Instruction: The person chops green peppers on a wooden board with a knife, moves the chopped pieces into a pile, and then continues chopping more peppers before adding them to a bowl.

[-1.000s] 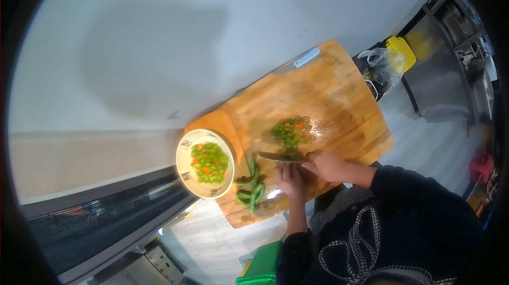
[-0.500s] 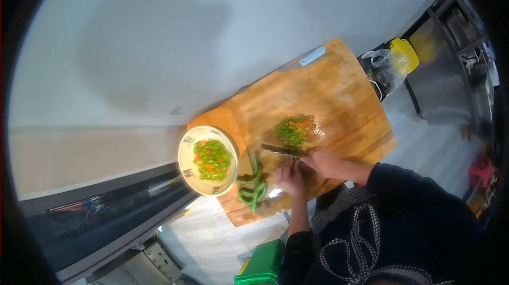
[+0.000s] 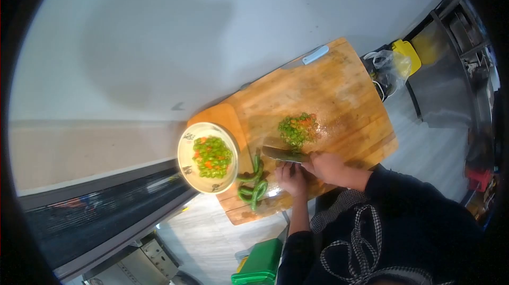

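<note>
My right hand (image 3: 325, 167) is closed round the handle of a kitchen knife (image 3: 283, 154), whose broad blade points left over the wooden cutting board (image 3: 339, 88). Just below the blade, my left hand (image 3: 291, 180) rests on the board with its fingers curled. Whatever lies under those fingers is hidden. A pile of chopped green and orange-red peppers (image 3: 297, 128) sits beyond the blade. To the left of my left hand are several whole green peppers (image 3: 253, 189). A patterned bowl (image 3: 186, 152) with cut green and orange pieces stands at the board's left side.
A second knife with a light-blue handle (image 3: 316, 55) lies along the board's far edge, against the pale wall (image 3: 148, 46). Past the right end are a plastic bag (image 3: 395, 70) and a yellow bin (image 3: 407, 54). A green bin (image 3: 260, 261) stands on the floor below.
The knife blade has tilted, so more of its flat face shows. My hands stay close together in nearly the same place, and the view has shifted slightly.
</note>
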Demonstrator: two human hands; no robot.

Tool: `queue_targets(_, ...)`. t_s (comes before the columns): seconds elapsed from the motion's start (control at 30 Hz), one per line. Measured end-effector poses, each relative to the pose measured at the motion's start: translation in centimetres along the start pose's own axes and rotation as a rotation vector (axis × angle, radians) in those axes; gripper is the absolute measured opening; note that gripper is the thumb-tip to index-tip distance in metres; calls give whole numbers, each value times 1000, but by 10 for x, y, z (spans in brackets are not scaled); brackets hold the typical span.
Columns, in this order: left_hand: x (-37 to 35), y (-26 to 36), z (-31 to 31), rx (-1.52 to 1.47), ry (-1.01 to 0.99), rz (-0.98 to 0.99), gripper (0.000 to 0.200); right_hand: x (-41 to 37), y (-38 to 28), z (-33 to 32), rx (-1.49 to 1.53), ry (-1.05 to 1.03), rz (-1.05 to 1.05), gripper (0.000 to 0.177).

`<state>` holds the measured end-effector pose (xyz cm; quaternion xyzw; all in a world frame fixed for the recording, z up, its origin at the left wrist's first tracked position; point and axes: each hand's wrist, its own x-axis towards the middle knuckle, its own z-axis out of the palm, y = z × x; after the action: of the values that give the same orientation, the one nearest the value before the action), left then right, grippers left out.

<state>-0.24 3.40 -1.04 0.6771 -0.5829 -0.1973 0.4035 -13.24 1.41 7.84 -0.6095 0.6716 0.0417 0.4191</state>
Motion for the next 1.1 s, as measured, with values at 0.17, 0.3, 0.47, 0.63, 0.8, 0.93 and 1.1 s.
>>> queue_targets(0.17,3,7,-2,-4,10,-10,21,6,17,2,122,3,-162,50)
queue_targets(0.3,-2,3,1,26,6,-54,23,-4,20,-1,120,23,-199,49)
queue_targets(0.47,-2,2,0,22,12,-27,27,-3,24,1,123,23,-208,43)
queue_targets(0.63,-6,0,-2,29,-13,-69,32,-5,18,4,93,12,-96,46)
queue_targets(0.8,-4,-4,-1,32,-25,-43,29,7,19,12,67,5,-88,51)
queue_targets(0.93,-1,0,-1,7,-9,-19,28,14,16,1,89,8,-225,44)
queue_targets(1.1,-1,2,-1,-15,10,-14,27,3,19,-11,101,-16,-298,42)
